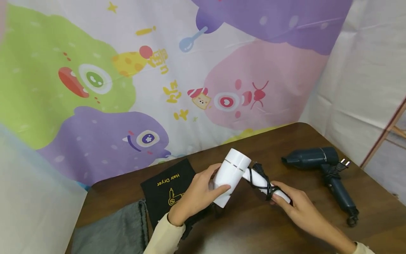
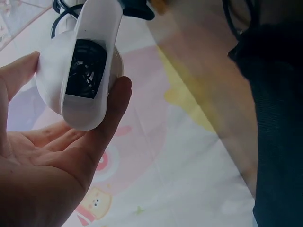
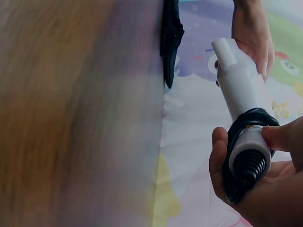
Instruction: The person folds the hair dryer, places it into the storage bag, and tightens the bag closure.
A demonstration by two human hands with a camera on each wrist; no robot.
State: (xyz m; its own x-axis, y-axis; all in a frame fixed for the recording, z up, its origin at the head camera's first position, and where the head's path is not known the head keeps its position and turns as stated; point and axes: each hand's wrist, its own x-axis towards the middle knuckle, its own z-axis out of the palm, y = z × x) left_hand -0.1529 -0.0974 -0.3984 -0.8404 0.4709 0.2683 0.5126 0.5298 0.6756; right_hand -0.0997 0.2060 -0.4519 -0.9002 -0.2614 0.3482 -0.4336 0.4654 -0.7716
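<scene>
A white hair dryer [image 1: 233, 169] is held up above the table by both hands. My left hand [image 1: 198, 194] grips its barrel, with the thumb on the near side; the left wrist view shows the narrow nozzle [image 2: 102, 111] with a dark slot. My right hand [image 1: 299, 206] grips the handle near its end. Black cord [image 3: 255, 116] is wound round that handle, and a dark plug [image 1: 258, 167] sticks out of the loops. Near the right edge of the table lies a dark grey hair dryer [image 1: 312, 157], its cord wrapped round its handle and its plug prongs pointing up.
A black pouch [image 1: 165, 180] printed "Hair Dryer" in yellow lies on the brown table [image 1: 247, 233], partly behind my left hand. Left of it is a grey cloth bag [image 1: 111, 231]. A cartoon-printed cloth [image 1: 177, 137] hangs behind the table, and a pale curtain [image 1: 355, 91] hangs at right.
</scene>
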